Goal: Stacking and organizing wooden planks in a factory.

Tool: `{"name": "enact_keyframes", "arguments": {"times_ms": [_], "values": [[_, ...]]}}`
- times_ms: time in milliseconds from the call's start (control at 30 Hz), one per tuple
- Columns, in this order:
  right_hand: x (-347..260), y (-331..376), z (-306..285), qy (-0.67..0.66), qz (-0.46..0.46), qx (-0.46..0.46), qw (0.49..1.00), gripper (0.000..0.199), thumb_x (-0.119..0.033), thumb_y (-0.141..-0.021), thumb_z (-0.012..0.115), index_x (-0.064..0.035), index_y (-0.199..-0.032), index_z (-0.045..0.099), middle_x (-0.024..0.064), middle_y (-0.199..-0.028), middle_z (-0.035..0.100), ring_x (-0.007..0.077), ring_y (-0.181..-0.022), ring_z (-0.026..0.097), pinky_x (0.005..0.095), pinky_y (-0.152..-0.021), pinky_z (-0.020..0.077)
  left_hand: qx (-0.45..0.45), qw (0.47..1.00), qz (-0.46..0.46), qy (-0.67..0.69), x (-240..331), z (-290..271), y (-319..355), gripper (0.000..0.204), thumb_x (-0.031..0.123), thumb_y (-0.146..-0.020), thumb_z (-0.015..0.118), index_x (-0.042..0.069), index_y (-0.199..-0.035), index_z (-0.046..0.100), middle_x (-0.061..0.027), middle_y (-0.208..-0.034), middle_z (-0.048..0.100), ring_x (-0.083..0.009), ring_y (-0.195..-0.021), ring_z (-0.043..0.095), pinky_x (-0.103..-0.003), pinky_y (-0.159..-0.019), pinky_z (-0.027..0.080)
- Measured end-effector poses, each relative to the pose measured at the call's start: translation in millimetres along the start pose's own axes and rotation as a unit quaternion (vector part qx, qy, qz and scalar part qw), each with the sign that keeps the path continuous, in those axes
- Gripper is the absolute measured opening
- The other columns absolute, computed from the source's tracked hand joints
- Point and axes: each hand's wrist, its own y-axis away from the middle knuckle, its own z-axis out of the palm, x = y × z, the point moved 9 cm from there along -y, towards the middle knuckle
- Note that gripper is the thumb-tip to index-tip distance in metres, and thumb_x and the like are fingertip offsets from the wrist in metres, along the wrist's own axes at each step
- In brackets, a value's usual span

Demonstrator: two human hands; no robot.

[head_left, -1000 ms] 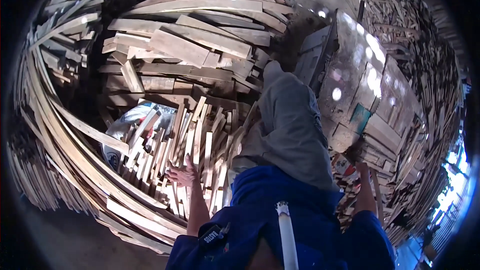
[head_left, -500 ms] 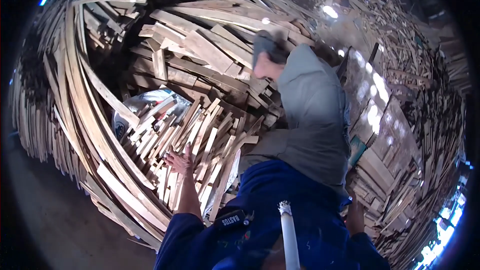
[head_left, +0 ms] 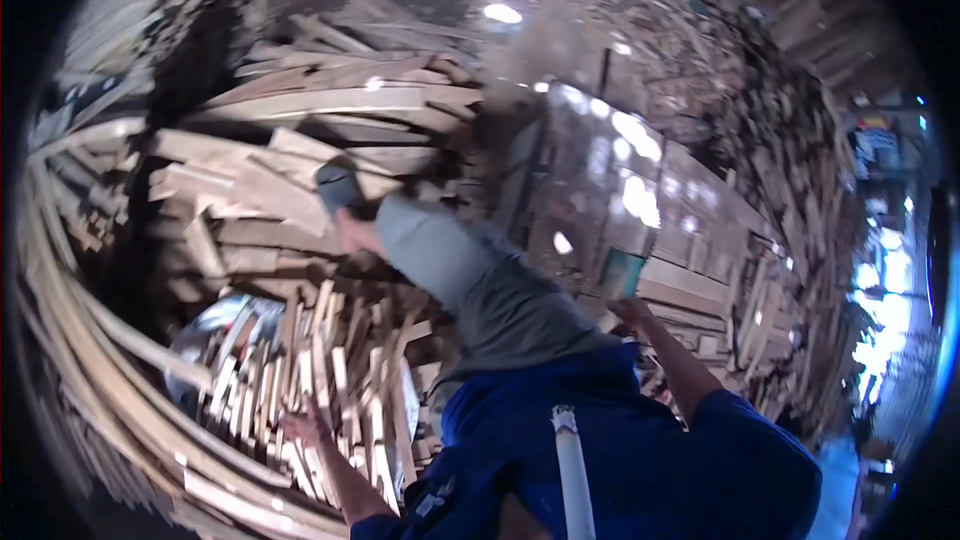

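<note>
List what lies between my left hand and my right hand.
Between your left hand and right hand, the head view shows thin wooden sticks, then your grey-trousered leg.

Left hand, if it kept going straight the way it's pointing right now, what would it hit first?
Most likely the bundle of narrow wood strips just beyond the fingers of the left hand. With this blur and single view, I can't tell whether it's already touching them.

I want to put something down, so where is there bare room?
Likeliest, the light-spotted panel, bordered by the teal piece near your right hand and by stacked boards. Wood strips crowd your left hand.
</note>
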Motion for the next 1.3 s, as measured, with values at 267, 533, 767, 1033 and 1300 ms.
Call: {"name": "enact_keyframes", "arguments": {"times_ms": [267, 533, 767, 1033, 1300], "values": [[-208.4, -183.8, -180.8, 0.045, -0.245, 0.329, 0.911, 0.034, -0.023, -0.096, 0.055, -0.0091, -0.127, 0.059, 0.0208, -0.104, 0.063, 0.0347, -0.09, 0.063, 0.0505, -0.081, 0.0511, 0.082, 0.989, 0.104, 0.058, 24.4, -35.1, 23.6, 0.099, 0.085, -0.082, 0.037, 0.01, -0.147, 0.04, -0.0252, -0.146, 0.041, -0.0433, -0.141, 0.026, -0.06, -0.115, 0.015], [-354.8, -360.0, -262.1, 0.263, -0.183, 0.213, 0.923, 0.061, -0.041, -0.093, 0.053, -0.0032, -0.141, 0.046, 0.0226, -0.146, 0.045, 0.0373, -0.143, 0.031, 0.0486, -0.12, 0.0189, -0.023, 0.99, 0.086, 0.113, 25.3, -48.6, 41.8, 0.099, 0.082, -0.085, 0.036, 0.004, -0.147, 0.037, -0.0297, -0.147, 0.034, -0.0464, -0.14, 0.027, -0.064, -0.115, 0.014], [-347.1, -346.1, -249.5, 0.31, -0.056, 0.219, 0.923, 0.078, -0.046, -0.092, 0.053, 0.0052, -0.148, 0.032, 0.0257, -0.154, 0.032, 0.0384, -0.144, 0.029, 0.0475, -0.12, 0.0206, -0.153, 0.978, 0.133, 0.045, 52.0, -70.0, 33.2, 0.068, 0.049, -0.091, 0.062, -0.001, -0.135, 0.046, -0.0247, -0.133, 0.049, -0.0433, -0.13, 0.04, -0.052, -0.109, 0.032], [-342.7, -356.0, -261.4, 0.165, -0.069, 0.264, 0.948, 0.079, -0.036, -0.083, 0.069, 0.0052, -0.142, 0.037, 0.0249, -0.141, 0.046, 0.0391, -0.134, 0.04, 0.045, -0.115, 0.0297, -0.362, 0.918, 0.149, -0.057, 129.4, -145.9, -101.8, 0.093, 0.064, -0.075, 0.074, -0.001, -0.138, 0.049, -0.0208, -0.126, 0.063, -0.0336, -0.116, 0.061, -0.043, -0.1, 0.047], [-330.0, -361.9, -268.3, 0.159, 0.016, 0.29, 0.944, 0.062, -0.032, -0.085, 0.067, 0.0008, -0.135, 0.05, 0.0253, -0.14, 0.048, 0.0422, -0.132, 0.039, 0.0468, -0.112, 0.0343, -0.183, 0.932, 0.237, 0.206, 413.6, -207.1, -228.0, 0.051, 0.032, -0.087, 0.075, 0.002, -0.126, 0.06, -0.0195, -0.116, 0.066, -0.0344, -0.105, 0.064, -0.041, -0.089, 0.051]]}}
